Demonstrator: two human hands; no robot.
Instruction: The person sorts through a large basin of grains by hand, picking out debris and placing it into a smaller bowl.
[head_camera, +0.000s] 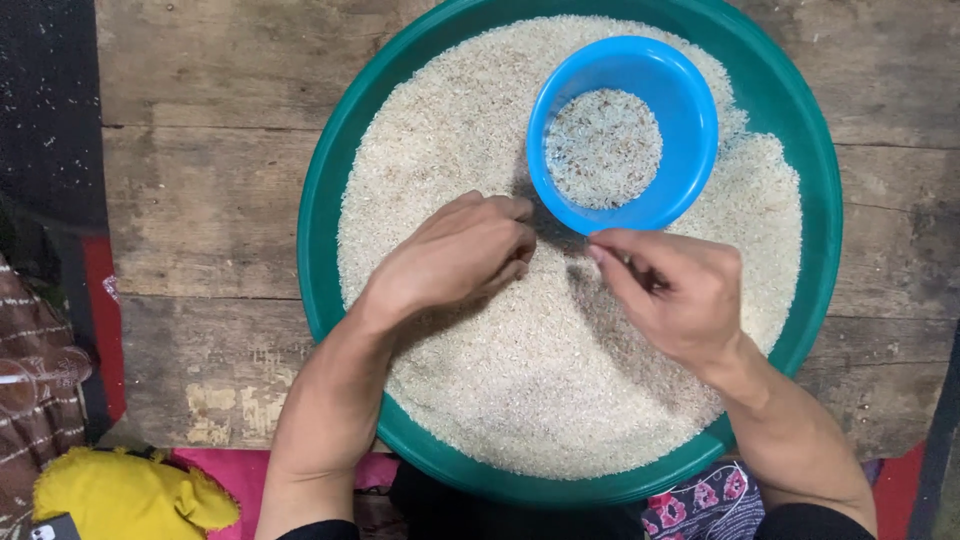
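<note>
A wide green basin (322, 190) full of white rice (470, 130) lies in front of me on wooden boards. A small blue bowl (690, 120) with a little rice in its bottom rests on the rice at the upper right. My left hand (455, 255) lies palm down on the rice in the middle, fingers curled together. Just right of it my right hand (675, 295) hovers over the rice below the blue bowl, thumb and forefinger pinched; whether a grain is between them is too small to tell.
Worn wooden planks (210, 200) surround the basin. A yellow cloth (125, 495) and pink fabric lie at the lower left, with a brown striped cloth (35, 380) at the left edge. Flowered fabric (700, 505) shows under the basin's near rim.
</note>
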